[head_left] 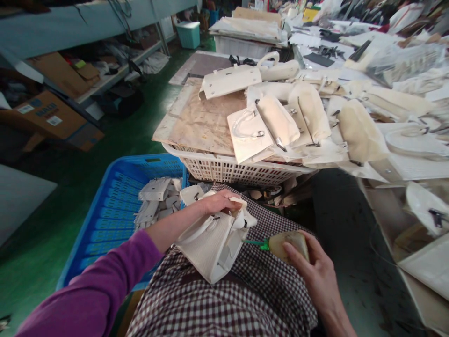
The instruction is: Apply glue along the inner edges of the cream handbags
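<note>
My left hand [220,202] is closed on the top of a cream bag piece [210,245] that rests on my lap, over a checked apron [245,299]. My right hand [312,267] grips a small squeeze bottle [286,243] with a green nozzle. The nozzle tip points at the right edge of the bag piece and touches or nearly touches it. My left sleeve is purple.
A blue crate [115,210] with several cream pieces stands at my left. Ahead, a white basket [224,171] carries a board stacked with cream bag parts [277,121]. More parts cover the table [403,93] at right. Shelves with cardboard boxes [52,117] line the left over green floor.
</note>
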`<state>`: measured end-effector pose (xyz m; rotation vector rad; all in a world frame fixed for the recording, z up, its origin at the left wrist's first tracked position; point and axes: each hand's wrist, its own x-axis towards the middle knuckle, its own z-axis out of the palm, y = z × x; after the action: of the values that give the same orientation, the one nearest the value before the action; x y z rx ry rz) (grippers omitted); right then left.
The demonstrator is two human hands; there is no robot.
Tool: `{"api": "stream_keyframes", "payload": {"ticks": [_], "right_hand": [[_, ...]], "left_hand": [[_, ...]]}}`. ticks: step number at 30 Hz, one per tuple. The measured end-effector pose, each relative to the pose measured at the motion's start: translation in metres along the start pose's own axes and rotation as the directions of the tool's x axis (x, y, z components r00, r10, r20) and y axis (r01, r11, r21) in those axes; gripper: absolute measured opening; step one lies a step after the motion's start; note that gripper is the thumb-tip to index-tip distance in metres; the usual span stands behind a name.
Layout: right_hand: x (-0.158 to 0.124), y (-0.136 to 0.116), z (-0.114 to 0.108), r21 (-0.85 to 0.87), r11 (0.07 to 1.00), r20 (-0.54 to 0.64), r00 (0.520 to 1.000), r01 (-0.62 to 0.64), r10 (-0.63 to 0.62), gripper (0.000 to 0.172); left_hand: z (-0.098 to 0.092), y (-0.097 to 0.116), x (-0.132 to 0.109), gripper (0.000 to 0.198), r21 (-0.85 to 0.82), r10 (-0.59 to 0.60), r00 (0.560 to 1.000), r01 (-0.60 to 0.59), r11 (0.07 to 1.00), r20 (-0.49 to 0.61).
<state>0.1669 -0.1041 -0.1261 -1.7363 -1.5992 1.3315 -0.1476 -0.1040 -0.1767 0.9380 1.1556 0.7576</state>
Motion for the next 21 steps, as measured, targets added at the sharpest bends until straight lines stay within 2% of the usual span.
{"api": "stream_keyframes", "payload": {"ticks": [5,7,9,13,15,17,21], "right_hand": [[-0.004,-0.002,-0.005,0.047,0.999,0.199,0.980,-0.007,-0.002,0.061],[-0.005,-0.002,-0.006,0.075,0.997,0.241,0.970,-0.022,0.003,0.060],[-0.003,-0.002,-0.005,0.072,0.997,0.194,0.981,-0.017,0.003,0.062],[0.002,-0.001,-0.001,0.017,1.000,-0.011,1.000,0.024,-0.024,0.067],[0.002,0.001,-0.001,0.014,0.999,-0.051,0.998,0.044,-0.043,0.067],[-0.002,0.005,-0.002,0.003,0.996,-0.029,0.996,0.084,-0.084,0.063],[-0.017,0.015,-0.006,0.016,0.990,0.117,0.984,0.137,-0.138,0.053]], "left_hand": [[0.004,0.002,0.000,0.034,-0.013,-0.014,1.000,0.014,1.000,-0.011],[0.004,0.002,0.001,0.032,-0.016,-0.014,1.000,0.013,1.000,-0.011],[0.004,0.001,0.002,0.032,-0.020,-0.011,1.000,0.011,1.000,-0.009],[0.003,-0.001,0.004,0.034,-0.027,-0.004,1.000,0.004,1.000,0.005],[0.003,-0.002,0.005,0.034,-0.032,-0.002,1.000,0.003,0.999,0.004],[0.003,-0.002,0.004,0.035,-0.038,-0.005,1.000,0.005,0.999,-0.003],[0.004,-0.002,0.003,0.036,-0.051,-0.014,1.000,0.013,0.999,-0.018]]}}
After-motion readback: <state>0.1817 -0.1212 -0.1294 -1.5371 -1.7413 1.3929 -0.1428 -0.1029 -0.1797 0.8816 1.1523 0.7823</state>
